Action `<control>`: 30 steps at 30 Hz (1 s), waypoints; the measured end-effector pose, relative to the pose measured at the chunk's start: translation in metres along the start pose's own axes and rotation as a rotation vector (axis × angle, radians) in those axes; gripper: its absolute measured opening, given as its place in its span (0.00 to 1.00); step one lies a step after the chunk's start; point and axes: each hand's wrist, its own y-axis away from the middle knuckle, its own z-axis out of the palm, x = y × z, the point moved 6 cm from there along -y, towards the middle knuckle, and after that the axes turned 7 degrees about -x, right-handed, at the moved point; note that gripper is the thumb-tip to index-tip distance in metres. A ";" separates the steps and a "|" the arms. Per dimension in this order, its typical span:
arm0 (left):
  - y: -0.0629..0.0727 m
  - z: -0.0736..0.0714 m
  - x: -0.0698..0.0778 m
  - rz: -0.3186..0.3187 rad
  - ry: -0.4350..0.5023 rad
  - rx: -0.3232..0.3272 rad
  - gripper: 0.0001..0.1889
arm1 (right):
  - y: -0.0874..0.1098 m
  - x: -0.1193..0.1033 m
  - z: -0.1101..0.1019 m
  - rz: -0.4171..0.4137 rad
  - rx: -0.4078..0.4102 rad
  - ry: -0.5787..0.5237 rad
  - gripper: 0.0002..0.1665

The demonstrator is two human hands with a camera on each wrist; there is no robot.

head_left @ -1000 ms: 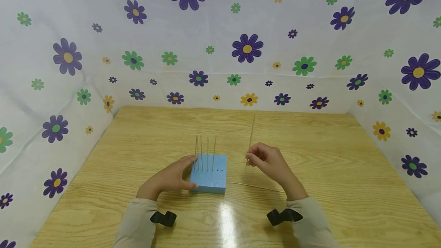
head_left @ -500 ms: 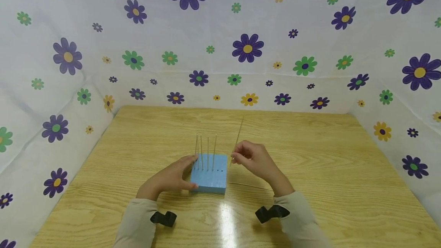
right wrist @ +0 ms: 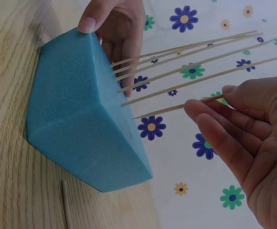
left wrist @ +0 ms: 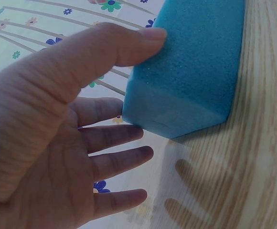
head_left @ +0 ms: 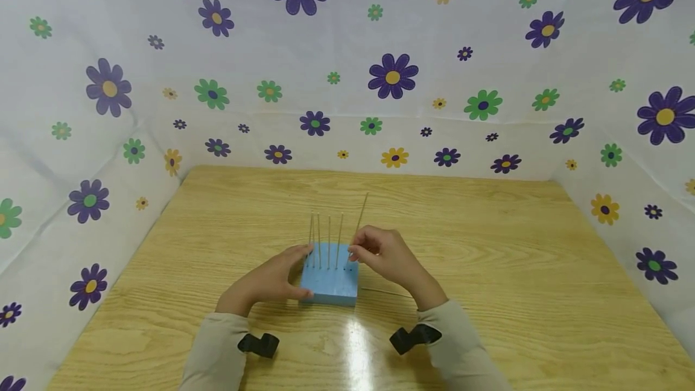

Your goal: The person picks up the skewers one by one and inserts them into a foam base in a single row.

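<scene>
A light blue foam block [head_left: 329, 285] lies on the table with several thin wooden skewers [head_left: 329, 240] upright in a row along its top. Two small holes show at the row's right end. My left hand [head_left: 274, 276] rests against the block's left side, its thumb [left wrist: 150, 40] on the block's edge and its other fingers fairly straight. Between thumb and fingertips my right hand [head_left: 382, 255] pinches another skewer [right wrist: 169, 110], tilted, its pointed end down. That point is close to the block's top near the holes; whether it touches cannot be told.
One more skewer [head_left: 387, 292] lies on the wooden table [head_left: 488, 246], right of the block and partly under the right forearm. White flower-print cloth [head_left: 347, 35] walls the table's back and both sides. Each sleeve bears a black wrist strap [head_left: 415, 338].
The right hand has moved left with its skewer, from beside the block to above its right end. The left hand and the block have stayed in place.
</scene>
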 end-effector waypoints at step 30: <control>0.002 0.000 0.001 -0.007 -0.010 0.000 0.48 | -0.002 0.026 0.021 -0.040 -0.035 0.225 0.05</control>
